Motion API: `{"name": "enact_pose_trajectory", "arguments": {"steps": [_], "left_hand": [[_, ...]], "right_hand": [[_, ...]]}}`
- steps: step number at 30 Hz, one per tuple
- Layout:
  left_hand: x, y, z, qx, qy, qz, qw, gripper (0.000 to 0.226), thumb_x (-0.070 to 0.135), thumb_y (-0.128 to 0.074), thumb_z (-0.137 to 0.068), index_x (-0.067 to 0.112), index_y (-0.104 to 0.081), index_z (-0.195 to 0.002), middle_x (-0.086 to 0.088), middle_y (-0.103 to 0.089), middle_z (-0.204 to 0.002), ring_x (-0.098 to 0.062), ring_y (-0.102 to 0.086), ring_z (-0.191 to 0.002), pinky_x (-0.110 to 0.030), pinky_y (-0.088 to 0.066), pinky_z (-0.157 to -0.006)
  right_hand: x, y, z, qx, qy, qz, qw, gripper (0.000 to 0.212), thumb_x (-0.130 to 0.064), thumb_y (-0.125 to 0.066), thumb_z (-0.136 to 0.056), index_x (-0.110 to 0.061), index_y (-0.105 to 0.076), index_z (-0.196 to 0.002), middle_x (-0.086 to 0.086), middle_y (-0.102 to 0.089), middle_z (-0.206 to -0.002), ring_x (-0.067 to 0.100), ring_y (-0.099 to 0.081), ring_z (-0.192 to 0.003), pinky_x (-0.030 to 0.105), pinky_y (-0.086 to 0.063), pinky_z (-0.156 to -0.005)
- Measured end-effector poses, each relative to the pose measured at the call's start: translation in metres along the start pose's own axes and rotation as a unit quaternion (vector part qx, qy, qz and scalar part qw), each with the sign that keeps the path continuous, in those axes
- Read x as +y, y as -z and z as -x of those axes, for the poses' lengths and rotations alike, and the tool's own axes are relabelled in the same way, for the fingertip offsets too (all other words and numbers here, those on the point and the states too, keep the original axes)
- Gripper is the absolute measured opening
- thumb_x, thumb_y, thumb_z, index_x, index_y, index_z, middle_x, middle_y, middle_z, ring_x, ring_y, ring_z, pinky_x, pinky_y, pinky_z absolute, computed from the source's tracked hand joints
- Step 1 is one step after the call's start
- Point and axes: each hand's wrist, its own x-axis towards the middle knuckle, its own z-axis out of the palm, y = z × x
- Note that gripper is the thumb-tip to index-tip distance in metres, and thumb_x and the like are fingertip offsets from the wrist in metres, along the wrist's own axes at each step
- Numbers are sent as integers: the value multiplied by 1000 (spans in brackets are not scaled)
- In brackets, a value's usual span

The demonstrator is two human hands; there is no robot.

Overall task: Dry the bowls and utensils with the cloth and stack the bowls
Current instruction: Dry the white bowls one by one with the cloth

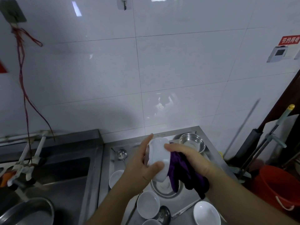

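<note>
White ceramic bowl [158, 158], gripped in your left hand [142, 168]; your right hand [186, 158] clutches the purple cloth [181, 174], drying it. Stacking likely comes next.

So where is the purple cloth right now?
In the head view, right of centre: the right hand grips the purple cloth against the white bowl, above the counter.

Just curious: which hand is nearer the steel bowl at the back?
The right hand, holding the purple cloth, sits just in front of the steel bowl. The left hand, gripping the white bowl, is farther left.

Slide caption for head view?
Left hand holds white ceramic bowl; right hand wipes it with purple cloth.
</note>
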Motion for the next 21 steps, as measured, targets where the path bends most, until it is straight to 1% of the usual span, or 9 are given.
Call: {"name": "enact_pose_trajectory", "arguments": {"steps": [2,4,6,9,12,14,18,19,21], "left_hand": [[8,0,-5,56,60,72,994,73,67,-60,-93,45,-34,-158,5,-57,-148,-19,-65,-126,-29,-62,-90],[4,-1,-6,109,149,182,966,68,70,-49,-96,24,-56,-146,-11,-68,-138,-33,-68,-122,-47,-61,-99],[-2,-6,-1,102,217,259,936,59,57,-44,-105,11,-68,-133,-24,-71,-129,-41,-69,-116,-55,-53,-107],[-3,-14,8,69,246,407,877,44,33,-58,-101,5,-72,-131,-28,-66,-132,-35,-64,-106,-46,-53,-98],[-3,-14,5,68,209,519,826,51,25,-68,-90,2,-67,-136,-23,-63,-141,-34,-61,-115,-38,-60,-88],[-4,-11,3,79,177,540,819,49,26,-65,-93,3,-67,-137,-23,-63,-144,-36,-63,-125,-38,-65,-86],[-4,3,0,89,114,536,832,41,28,-55,-100,8,-73,-130,-18,-67,-141,-33,-67,-127,-40,-64,-89],[-3,6,0,94,108,518,844,41,30,-55,-101,9,-73,-131,-18,-67,-141,-33,-67,-128,-41,-63,-91],[1,11,-1,115,112,476,865,44,30,-58,-99,9,-69,-136,-18,-68,-140,-37,-66,-128,-46,-62,-96]], "right_hand": [[4,6,-4,2,19,-31,999,41,-35,-86,-77,-8,-82,-108,21,-78,-106,32,-78,-87,36,-63,-71],[5,11,-7,-2,40,-73,997,50,-37,-87,-70,-6,-82,-109,21,-77,-103,33,-77,-87,38,-63,-71],[7,14,-11,1,50,-100,994,56,-37,-89,-66,-5,-81,-112,21,-76,-106,35,-77,-90,41,-64,-74],[12,19,-15,1,60,-120,991,68,-38,-98,-57,-6,-81,-115,20,-75,-109,35,-75,-94,44,-63,-83],[18,21,-18,-21,72,-143,987,73,-38,-101,-55,-6,-80,-117,20,-76,-110,35,-76,-96,45,-63,-80],[22,23,-19,-26,70,-140,987,68,-39,-99,-61,-7,-80,-117,21,-77,-113,36,-77,-100,45,-63,-81],[35,26,-25,50,43,-119,991,66,-46,-86,-81,-3,-73,-128,25,-72,-117,41,-69,-105,47,-53,-94],[39,26,-27,73,37,-121,989,67,-46,-80,-86,2,-68,-133,27,-70,-111,41,-67,-101,48,-50,-93],[45,29,-33,119,35,-150,981,63,-41,-71,-92,7,-66,-132,26,-71,-100,38,-70,-88,45,-53,-88]]}}
